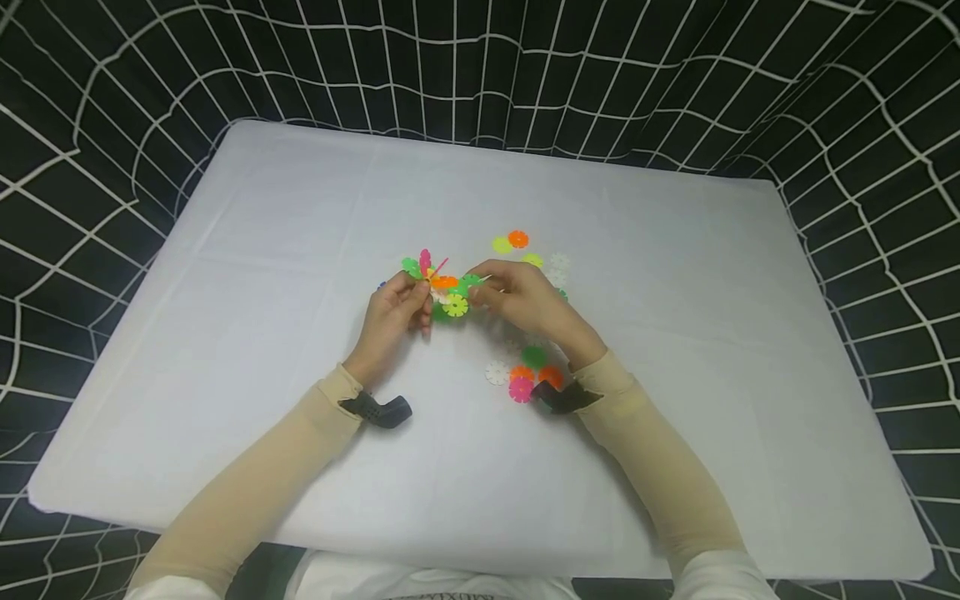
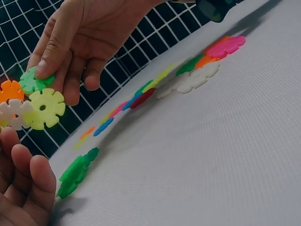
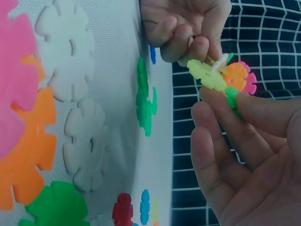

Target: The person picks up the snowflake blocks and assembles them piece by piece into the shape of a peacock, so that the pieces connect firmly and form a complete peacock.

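Head view: snowflake-disc cluster (image 1: 442, 287) pinched between both hands, above table (image 1: 300, 250).

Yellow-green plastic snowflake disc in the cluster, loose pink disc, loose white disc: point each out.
yellow-green plastic snowflake disc (image 1: 455, 306), head view, its centre hole.
loose pink plastic snowflake disc (image 1: 521, 390), head view, its middle.
loose white plastic snowflake disc (image 1: 497, 372), head view, its middle.

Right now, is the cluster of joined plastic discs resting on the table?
No: in the head view the cluster is held above the white table between the left hand and the right hand.
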Demonstrator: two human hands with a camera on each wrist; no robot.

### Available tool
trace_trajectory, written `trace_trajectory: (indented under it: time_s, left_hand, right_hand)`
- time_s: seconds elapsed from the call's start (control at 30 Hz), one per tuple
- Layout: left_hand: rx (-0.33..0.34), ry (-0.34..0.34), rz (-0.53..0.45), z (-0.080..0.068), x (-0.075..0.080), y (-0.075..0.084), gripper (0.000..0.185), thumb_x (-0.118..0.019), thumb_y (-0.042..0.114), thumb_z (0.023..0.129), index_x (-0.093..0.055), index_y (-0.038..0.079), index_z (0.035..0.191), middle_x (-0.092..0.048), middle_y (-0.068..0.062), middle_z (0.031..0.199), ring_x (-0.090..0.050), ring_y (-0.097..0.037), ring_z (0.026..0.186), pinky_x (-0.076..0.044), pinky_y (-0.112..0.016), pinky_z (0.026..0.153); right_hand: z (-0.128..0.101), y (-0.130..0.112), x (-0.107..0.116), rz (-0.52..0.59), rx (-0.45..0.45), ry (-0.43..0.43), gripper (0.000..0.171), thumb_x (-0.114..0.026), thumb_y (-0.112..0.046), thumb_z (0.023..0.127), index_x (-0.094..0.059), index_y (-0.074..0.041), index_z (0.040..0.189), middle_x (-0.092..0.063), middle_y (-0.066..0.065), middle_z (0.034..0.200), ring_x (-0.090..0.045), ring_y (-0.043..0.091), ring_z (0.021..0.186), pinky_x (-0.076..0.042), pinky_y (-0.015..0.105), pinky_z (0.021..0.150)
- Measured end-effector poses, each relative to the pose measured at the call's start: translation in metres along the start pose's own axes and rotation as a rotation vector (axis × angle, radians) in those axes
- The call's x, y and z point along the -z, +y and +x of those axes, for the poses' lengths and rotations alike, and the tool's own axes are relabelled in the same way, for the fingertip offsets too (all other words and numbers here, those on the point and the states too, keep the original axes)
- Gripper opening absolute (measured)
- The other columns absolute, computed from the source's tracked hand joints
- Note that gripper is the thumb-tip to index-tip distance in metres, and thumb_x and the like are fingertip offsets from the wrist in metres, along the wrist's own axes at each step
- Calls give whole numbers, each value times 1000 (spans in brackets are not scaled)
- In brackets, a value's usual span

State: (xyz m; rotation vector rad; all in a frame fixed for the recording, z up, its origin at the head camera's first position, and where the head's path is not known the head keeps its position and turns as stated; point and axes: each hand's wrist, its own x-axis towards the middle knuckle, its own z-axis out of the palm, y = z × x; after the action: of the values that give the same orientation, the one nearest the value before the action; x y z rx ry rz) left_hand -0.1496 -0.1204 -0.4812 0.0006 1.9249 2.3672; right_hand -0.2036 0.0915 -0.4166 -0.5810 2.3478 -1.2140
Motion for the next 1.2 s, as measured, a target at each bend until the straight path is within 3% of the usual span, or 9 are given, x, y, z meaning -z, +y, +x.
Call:
trace_trajectory:
  time_s: [0.57, 0.83, 0.9, 0.93, 1.0, 1.07, 1.1, 1.2]
  left_hand:
    - [-10, -16, 9, 0, -1, 0, 11, -52, 10, 105, -53, 8, 95, -57, -7, 79, -53, -11, 65, -52, -23, 57]
    - [-24, 11, 129, 1, -2, -3, 9, -54, 8, 104, -56, 0, 102, -57, -7, 74, -55, -12, 62, -53, -22, 57]
    - [-22, 28, 160, 1, -4, -2, 10, -54, 6, 103, -57, -3, 104, -57, -7, 73, -55, -12, 60, -53, -23, 56]
    - [-20, 33, 176, 1, -4, -2, 10, -55, 6, 103, -58, -4, 104, -57, -6, 72, -54, -12, 60, -53, -23, 56]
    - [-17, 39, 203, 1, -5, -2, 10, -55, 5, 102, -59, -4, 103, -56, -5, 71, -54, -12, 58, -53, -22, 56]
    - [-8, 36, 224, 0, -5, -2, 11, -55, 5, 102, -59, -5, 104, -56, -5, 70, -54, -12, 58, -52, -22, 56]
    - [-5, 34, 231, 0, -5, -2, 11, -55, 5, 102, -59, -5, 104, -56, -5, 70, -54, -12, 57, -51, -22, 55]
    - [9, 30, 241, -1, -5, -2, 13, -56, 6, 102, -59, -6, 105, -56, -3, 69, -54, -12, 56, -51, -22, 55]
  right_hand:
    - [-1, 0, 1, 30, -12, -2, 23, -64, -20, 99, -68, -12, 121, -78, 10, 103, -72, 31, 97, -52, 37, 79]
    - [-2, 0, -3, -15, 25, 23, 31, -65, -15, 99, -67, -15, 130, -78, 9, 105, -73, 23, 96, -51, 33, 80]
    - [-2, 0, -5, -22, 27, 39, 32, -65, -14, 98, -68, -15, 130, -78, 7, 106, -73, 21, 95, -50, 31, 76]
    - [-2, 0, -6, -26, 20, 45, 32, -65, -14, 98, -68, -16, 130, -78, 5, 104, -71, 21, 86, -48, 29, 70]
    - [-2, 0, -7, -36, 17, 50, 32, -65, -13, 98, -69, -16, 130, -78, 4, 104, -70, 19, 85, -44, 28, 65]
    - [-2, 1, -9, -51, 17, 48, 32, -64, -12, 98, -70, -16, 129, -77, 4, 99, -64, 19, 73, -35, 27, 57]
    - [-1, 2, -10, -62, 24, 46, 31, -64, -11, 98, -70, -16, 128, -78, 4, 96, -59, 18, 68, -32, 26, 55]
    - [0, 5, -12, -60, 46, 32, 31, -63, -9, 98, -71, -14, 127, -79, 4, 94, -66, 13, 71, -34, 25, 56]
